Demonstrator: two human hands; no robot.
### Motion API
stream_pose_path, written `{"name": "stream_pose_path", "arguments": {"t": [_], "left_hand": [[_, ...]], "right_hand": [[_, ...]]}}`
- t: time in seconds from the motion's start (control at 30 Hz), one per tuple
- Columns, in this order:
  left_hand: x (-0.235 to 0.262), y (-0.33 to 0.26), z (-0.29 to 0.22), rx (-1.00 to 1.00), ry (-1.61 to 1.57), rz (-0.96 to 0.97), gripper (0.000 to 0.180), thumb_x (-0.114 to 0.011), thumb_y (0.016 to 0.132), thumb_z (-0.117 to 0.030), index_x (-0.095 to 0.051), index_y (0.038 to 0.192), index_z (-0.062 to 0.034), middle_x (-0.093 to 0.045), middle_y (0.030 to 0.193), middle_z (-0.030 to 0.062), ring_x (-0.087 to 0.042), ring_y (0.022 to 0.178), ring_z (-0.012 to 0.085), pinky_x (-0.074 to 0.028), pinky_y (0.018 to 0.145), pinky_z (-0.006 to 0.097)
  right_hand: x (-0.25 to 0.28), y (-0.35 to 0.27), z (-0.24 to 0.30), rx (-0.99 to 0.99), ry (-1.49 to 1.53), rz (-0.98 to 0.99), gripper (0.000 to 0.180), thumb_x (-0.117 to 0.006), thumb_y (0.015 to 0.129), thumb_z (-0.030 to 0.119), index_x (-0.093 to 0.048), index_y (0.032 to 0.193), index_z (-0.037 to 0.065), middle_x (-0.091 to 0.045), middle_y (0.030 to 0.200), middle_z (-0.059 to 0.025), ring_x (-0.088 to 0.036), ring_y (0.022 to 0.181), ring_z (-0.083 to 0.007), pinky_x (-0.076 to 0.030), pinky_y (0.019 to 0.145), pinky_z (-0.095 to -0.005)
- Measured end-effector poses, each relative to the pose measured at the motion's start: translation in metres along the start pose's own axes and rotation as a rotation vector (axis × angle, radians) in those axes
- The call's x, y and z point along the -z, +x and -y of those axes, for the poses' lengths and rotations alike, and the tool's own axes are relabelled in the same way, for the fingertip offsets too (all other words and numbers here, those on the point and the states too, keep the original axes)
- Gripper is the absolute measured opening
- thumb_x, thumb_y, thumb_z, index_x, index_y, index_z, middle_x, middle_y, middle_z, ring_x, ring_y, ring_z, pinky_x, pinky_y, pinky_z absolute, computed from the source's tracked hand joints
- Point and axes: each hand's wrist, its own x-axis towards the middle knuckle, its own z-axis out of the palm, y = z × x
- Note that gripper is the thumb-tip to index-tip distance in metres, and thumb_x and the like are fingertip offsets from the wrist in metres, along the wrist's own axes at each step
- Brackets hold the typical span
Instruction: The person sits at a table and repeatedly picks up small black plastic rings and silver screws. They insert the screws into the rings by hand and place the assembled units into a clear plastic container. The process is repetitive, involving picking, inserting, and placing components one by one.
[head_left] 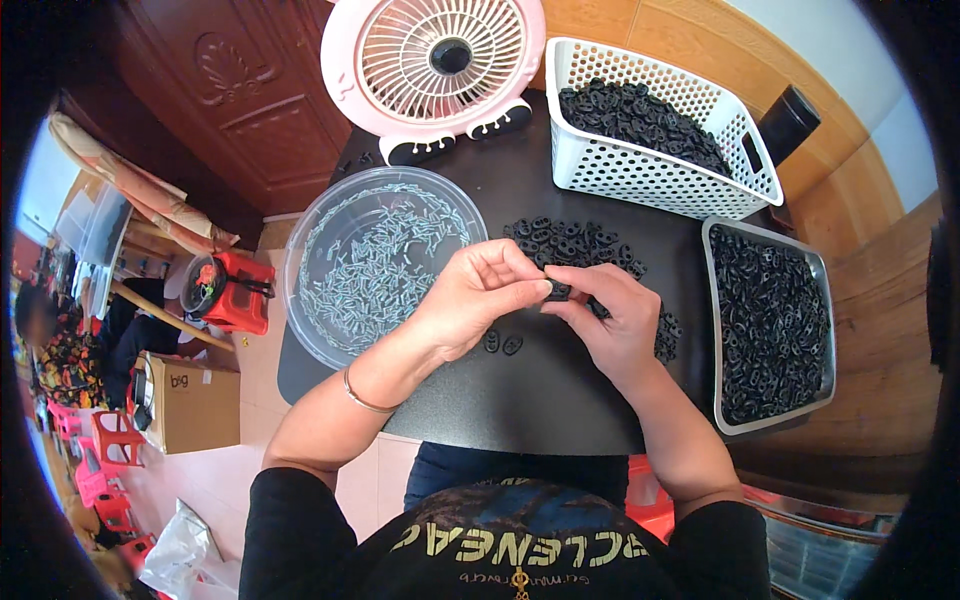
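Across the middle is a big black table (480,410). On it stand a white basket (640,188) full of black bits (645,125), a pink fan (450,57), a round clear tub (293,275) of silver sticks (380,265), and a gray tray (715,330) of more black bits. Between tub and tray lies a black pile (575,242). Over the table, the left hand (480,300) and right hand (612,315) pinch one small black piece (558,291) between their fingertips.

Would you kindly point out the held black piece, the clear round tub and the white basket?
Black piece (559,291): head view, its visible middle.
Clear round tub (291,265): head view, its left rim.
White basket (640,178): head view, near wall.
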Motion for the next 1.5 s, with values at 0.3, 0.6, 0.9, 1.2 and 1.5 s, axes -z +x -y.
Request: {"name": "stream_pose_path", "arguments": {"t": [0.3, 0.6, 0.9, 1.2, 1.5], "left_hand": [[-0.001, -0.001, 0.001, 0.013, -0.027, -0.021, 0.006, -0.060, 0.078, 0.003, -0.056, 0.078, -0.0022, -0.062, 0.078, 0.0068, -0.060, 0.073, 0.0111, -0.048, 0.069, 0.022], [-0.002, 0.004, 0.000, -0.057, 0.016, -0.050, 0.008, -0.059, 0.078, 0.003, -0.054, 0.081, -0.0025, -0.060, 0.079, 0.0033, -0.055, 0.075, 0.0062, -0.046, 0.068, 0.019], [-0.012, -0.001, -0.006, -0.213, 0.263, -0.111, 0.013, -0.060, 0.077, 0.003, -0.056, 0.089, -0.0014, -0.058, 0.080, 0.0002, -0.054, 0.074, 0.0040, -0.045, 0.069, 0.017], [-0.007, 0.001, 0.006, -0.087, -0.007, -0.109, 0.012, -0.059, 0.079, 0.003, -0.060, 0.090, -0.0016, -0.062, 0.087, 0.0054, -0.058, 0.074, 0.0098, -0.049, 0.069, 0.022], [-0.003, 0.002, 0.000, -0.071, -0.134, -0.151, 0.011, -0.059, 0.081, -0.002, -0.059, 0.092, -0.0029, -0.061, 0.084, 0.0043, -0.058, 0.078, 0.0099, -0.049, 0.073, 0.022]], "right_hand": [[-0.003, -0.002, -0.001, -0.018, 0.012, -0.023, 0.036, -0.074, 0.061, 0.008, -0.064, 0.096, 0.010, -0.058, 0.069, -0.0045, -0.056, 0.055, -0.0127, -0.045, 0.050, -0.0239], [-0.007, 0.002, 0.001, -0.120, 0.121, 0.000, 0.035, -0.069, 0.066, 0.000, -0.063, 0.099, 0.010, -0.058, 0.072, -0.0050, -0.055, 0.058, -0.0116, -0.045, 0.054, -0.0225], [-0.009, -0.005, -0.006, -0.388, 0.463, -0.015, 0.026, -0.064, 0.074, -0.001, -0.061, 0.099, 0.003, -0.061, 0.082, -0.0045, -0.060, 0.073, -0.0095, -0.049, 0.065, -0.0218], [0.000, -0.001, -0.002, -0.571, 0.709, 0.072, 0.022, -0.059, 0.077, -0.002, -0.059, 0.100, -0.002, -0.063, 0.082, -0.0073, -0.061, 0.071, -0.0096, -0.050, 0.068, -0.0214], [-0.001, 0.000, -0.003, -0.595, 0.826, 0.051, 0.024, -0.060, 0.078, -0.001, -0.056, 0.101, -0.001, -0.059, 0.077, -0.0041, -0.061, 0.072, -0.0107, -0.051, 0.068, -0.0211]]}}
